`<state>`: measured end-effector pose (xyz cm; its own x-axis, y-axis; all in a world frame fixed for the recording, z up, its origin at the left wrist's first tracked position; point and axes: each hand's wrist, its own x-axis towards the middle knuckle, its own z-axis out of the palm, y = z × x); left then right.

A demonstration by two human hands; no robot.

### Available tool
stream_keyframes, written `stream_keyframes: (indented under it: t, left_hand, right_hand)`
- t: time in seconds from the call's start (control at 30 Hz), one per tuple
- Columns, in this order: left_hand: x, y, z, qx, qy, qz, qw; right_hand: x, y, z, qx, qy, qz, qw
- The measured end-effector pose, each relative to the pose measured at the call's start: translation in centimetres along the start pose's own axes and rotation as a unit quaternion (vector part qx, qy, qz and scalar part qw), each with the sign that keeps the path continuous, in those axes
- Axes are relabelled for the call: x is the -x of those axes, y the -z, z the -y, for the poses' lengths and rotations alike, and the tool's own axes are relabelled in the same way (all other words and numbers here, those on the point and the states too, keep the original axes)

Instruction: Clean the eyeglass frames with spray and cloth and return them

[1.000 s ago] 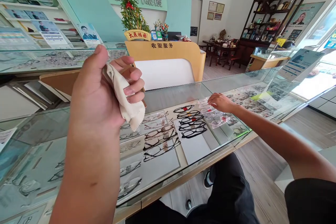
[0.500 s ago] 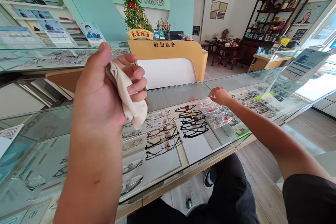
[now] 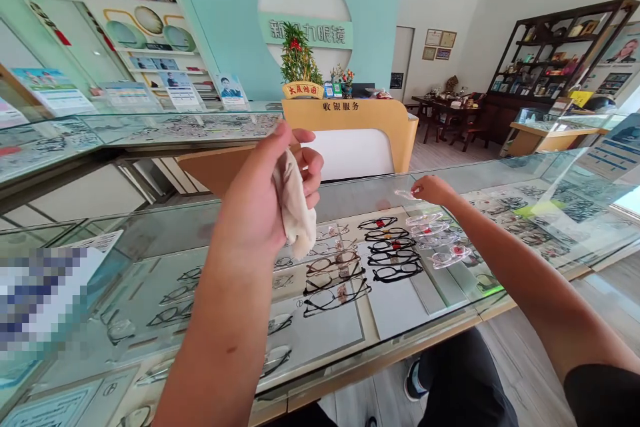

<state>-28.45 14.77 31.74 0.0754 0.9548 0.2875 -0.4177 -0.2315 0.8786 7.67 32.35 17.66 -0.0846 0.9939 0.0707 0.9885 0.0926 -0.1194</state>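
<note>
My left hand (image 3: 265,197) is raised above the glass counter (image 3: 350,187), its fingers closed round a cream cleaning cloth (image 3: 295,210) that hangs down from the fist. My right hand (image 3: 434,189) reaches out over the far side of the counter and pinches a pair of clear-framed glasses (image 3: 407,194) just above the glass. Below it lie rows of clear-framed glasses (image 3: 437,237) and dark-framed glasses (image 3: 390,250) on white trays.
The counter's wooden front edge (image 3: 400,353) runs in front of my legs. A second glass case (image 3: 150,127) stands behind on the left. An orange cashier desk (image 3: 360,127) with a plant is behind the counter. A dark shelf unit (image 3: 560,60) stands at the back right.
The view has swung to the left and up. My right hand has lifted one clear pair off the row. My left hand still holds the cloth up.
</note>
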Motion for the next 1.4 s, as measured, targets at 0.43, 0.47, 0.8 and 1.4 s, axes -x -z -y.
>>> stream_keyframes:
  t: [0.43,0.47,0.8,1.4]
  left_hand:
    - [-1.1,1.8,2.3,-0.143,-0.102,-0.107,0.979]
    - [-1.2,2.0,2.5,-0.158,-0.109,-0.108,0.976]
    - [-2.9,2.9,4.6,-0.234,-0.1,-0.076,0.964]
    - [-3.5,3.6,5.1,-0.376,-0.177,-0.054,0.908]
  right_hand:
    - [6.7,7.5,17.5,-0.446,0.329,-0.29,0.78]
    - [7.1,7.4,17.9,-0.449,0.34,-0.291,0.773]
    - [7.8,7.2,17.3,-0.406,0.39,-0.29,0.774]
    - [8.5,7.8,17.6,-0.448,0.39,-0.2,0.779]
